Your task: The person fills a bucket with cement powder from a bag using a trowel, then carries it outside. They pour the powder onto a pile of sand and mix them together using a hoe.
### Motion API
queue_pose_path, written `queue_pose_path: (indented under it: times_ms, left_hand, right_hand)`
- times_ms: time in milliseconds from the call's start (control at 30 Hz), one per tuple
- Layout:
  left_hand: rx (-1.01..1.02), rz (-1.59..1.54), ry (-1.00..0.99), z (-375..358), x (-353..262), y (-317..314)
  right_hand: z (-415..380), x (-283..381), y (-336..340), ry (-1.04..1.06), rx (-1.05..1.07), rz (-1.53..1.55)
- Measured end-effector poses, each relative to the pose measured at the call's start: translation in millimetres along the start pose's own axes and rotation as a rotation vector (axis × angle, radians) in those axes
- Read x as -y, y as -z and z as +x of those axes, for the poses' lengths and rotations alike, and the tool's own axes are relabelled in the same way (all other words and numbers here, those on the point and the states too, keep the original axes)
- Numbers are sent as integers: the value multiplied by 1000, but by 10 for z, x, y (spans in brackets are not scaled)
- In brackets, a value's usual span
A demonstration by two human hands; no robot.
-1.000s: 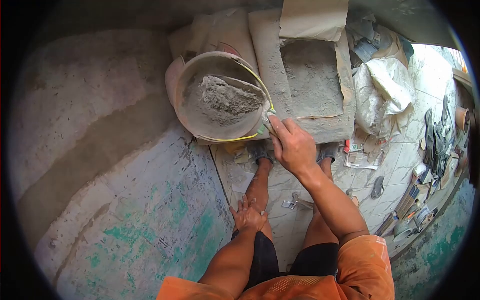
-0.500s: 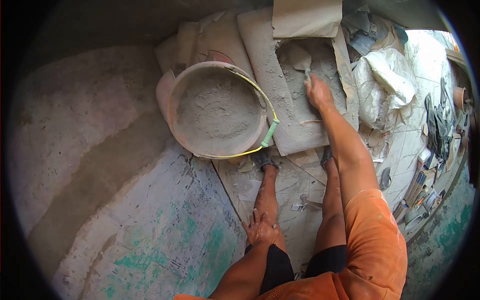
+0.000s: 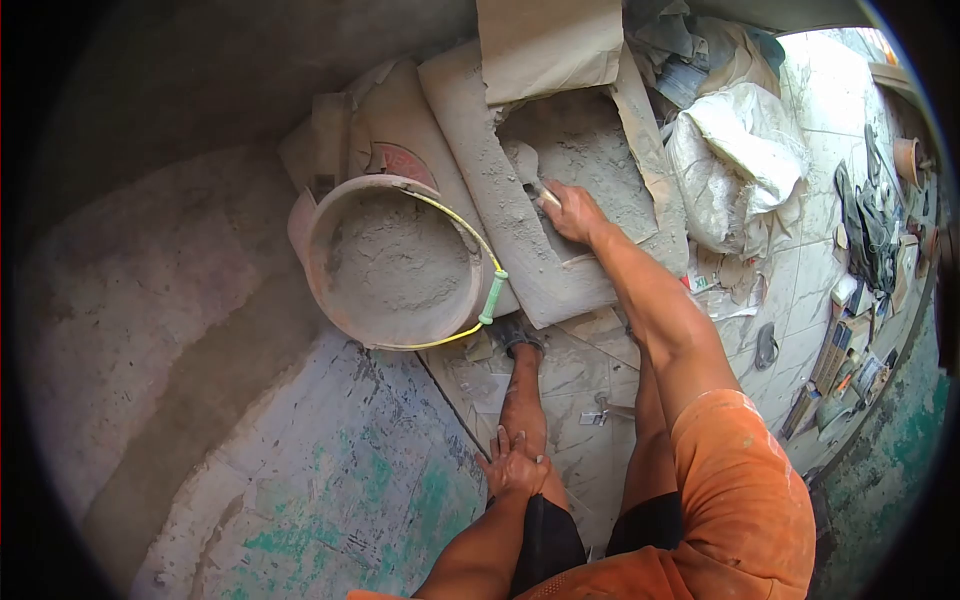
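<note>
My right hand point(image 3: 574, 212) is wrapped around the handle of a trowel point(image 3: 523, 160). The trowel's blade lies against the grey powder point(image 3: 590, 140) near the left inner side of a cut-open paper sack point(image 3: 545, 285). Part of the blade is dusted or covered with powder. Resting on my left knee, my left hand point(image 3: 515, 470) has its fingers spread and holds nothing. To the left of the sack stands a round bucket point(image 3: 318, 300) with grey powder in it. Its yellow wire handle with a green grip point(image 3: 492, 297) hangs over the right side.
Another paper sack point(image 3: 400, 130) lies behind the bucket. A white woven sack point(image 3: 745, 150) is bunched up at the right. Farther right, a sandal point(image 3: 766, 346), a dark bag point(image 3: 873, 235) and several tools lie on the tiles. A paint-stained wall surface point(image 3: 350, 480) fills the lower left.
My right hand has brought the trowel from the upper part of the sack's opening toward its left side and nearer me. The view has shifted slightly; my left hand stays on the knee.
</note>
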State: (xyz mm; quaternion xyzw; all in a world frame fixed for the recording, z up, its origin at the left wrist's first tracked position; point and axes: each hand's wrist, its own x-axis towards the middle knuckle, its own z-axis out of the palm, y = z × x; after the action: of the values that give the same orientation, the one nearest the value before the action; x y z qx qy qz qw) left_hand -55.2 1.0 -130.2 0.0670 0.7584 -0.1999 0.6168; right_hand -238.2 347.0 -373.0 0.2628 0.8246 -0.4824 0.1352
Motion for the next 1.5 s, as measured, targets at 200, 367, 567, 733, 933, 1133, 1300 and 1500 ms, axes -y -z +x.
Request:
queue_pose_path:
  times_ms: [200,367,567,733,933,1133,1300,1500]
  left_hand:
    - [-16,77,-12,-33,-36,70]
    - [-10,99,-1,-56,-148,141]
    - [5,128,8,-57,-162,42]
    - [4,104,18,-63,-179,59]
    - [4,52,16,-72,-133,93]
    - [-3,18,16,-36,10,80]
    - [14,-19,33,-24,131,137]
    - [-42,-40,20,9,226,-37]
  right_hand:
    - [-127,7,-82,-15,44,125]
    - [110,17,-24,-103,144,229]
    - [96,-243,26,-55,182,332]
    - [-121,-307,289,55,140,248]
    - [-610,-158,890,79,-121,67]
    - [-1384,810,1122,165,-244,-19]
    - [-1689,1719,787,323,-199,-85]
    - [-1110,1251,569,245,-325,-233]
